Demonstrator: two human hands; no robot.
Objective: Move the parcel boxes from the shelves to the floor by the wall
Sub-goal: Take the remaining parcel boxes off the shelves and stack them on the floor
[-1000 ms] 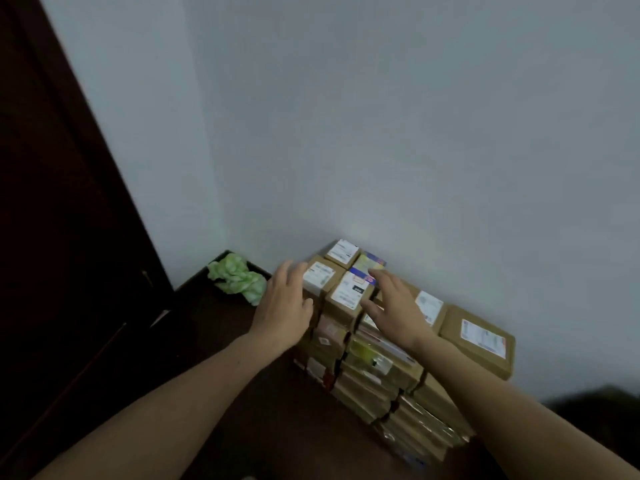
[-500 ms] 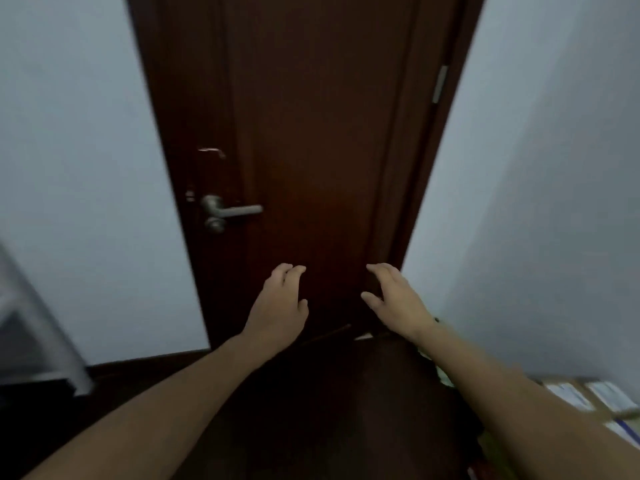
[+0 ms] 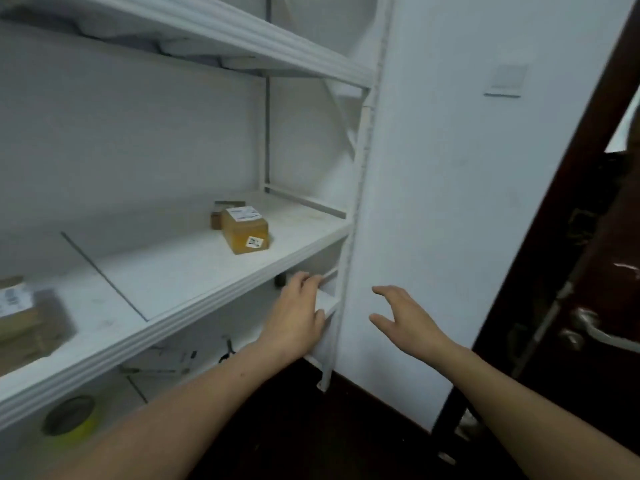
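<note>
A white shelving unit (image 3: 221, 271) fills the left of the view. On its middle shelf lies a brown taped parcel box (image 3: 245, 229) with white labels, and a smaller dark box (image 3: 216, 219) sits just behind it. At the far left edge of the same shelf is a blurred stack of parcel boxes (image 3: 26, 317). My left hand (image 3: 294, 320) is open and empty, below the shelf's front edge near the right upright. My right hand (image 3: 405, 320) is open and empty too, in front of the white wall.
A dark brown door (image 3: 571, 271) with a metal handle (image 3: 595, 330) stands at the right. A light switch (image 3: 507, 79) is on the wall. On the lower shelf lie a roll of yellow-green tape (image 3: 71, 417) and small dark items (image 3: 227, 351). The floor below is dark.
The view has swung left from the stacked boxes by the wall, past the door, to the shelves. Both hands stay empty and held out in front.
</note>
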